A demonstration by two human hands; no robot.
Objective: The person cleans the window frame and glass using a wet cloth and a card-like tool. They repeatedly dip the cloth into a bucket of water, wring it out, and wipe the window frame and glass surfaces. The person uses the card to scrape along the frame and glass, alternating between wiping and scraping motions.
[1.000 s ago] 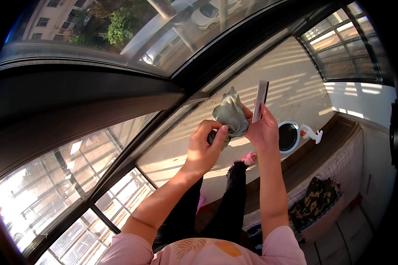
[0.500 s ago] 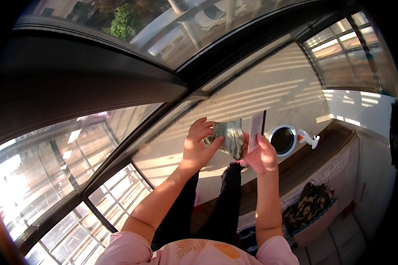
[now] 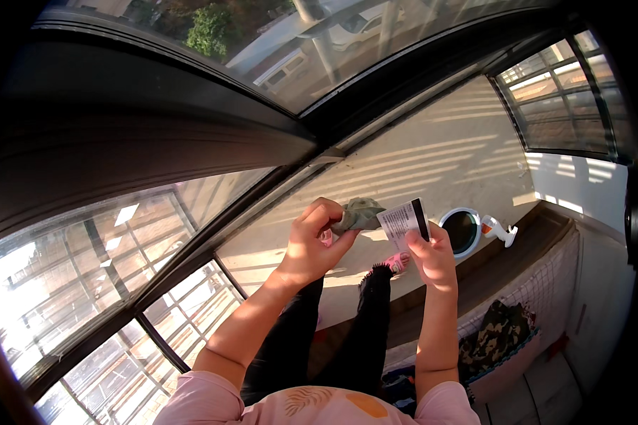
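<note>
A grey-green cloth (image 3: pixel 362 212) is bunched in my left hand (image 3: pixel 312 241), its fingers and thumb closed round one end. My right hand (image 3: pixel 434 259) pinches a white card (image 3: pixel 400 224) with small print and a black stripe along one edge. The card is tilted, its left corner up against the cloth or just in front of it; whether they touch I cannot tell. Both hands are held out in front of me, above the pale sill-like floor (image 3: pixel 432 149).
Right of my right hand stands a round white-rimmed bucket (image 3: pixel 477 241) with a dark inside, and a white spray bottle (image 3: pixel 501 231) beside it. Dark window frames (image 3: pixel 191 106) run along the left. A wooden ledge (image 3: pixel 521 237) and camouflage cloth (image 3: pixel 499 333) are at the right.
The cloth, spread and hanging before, is now bunched smaller in my left hand. The card has turned from nearly edge-on to face up and tilted left. My right-hand fingers have curled in.
</note>
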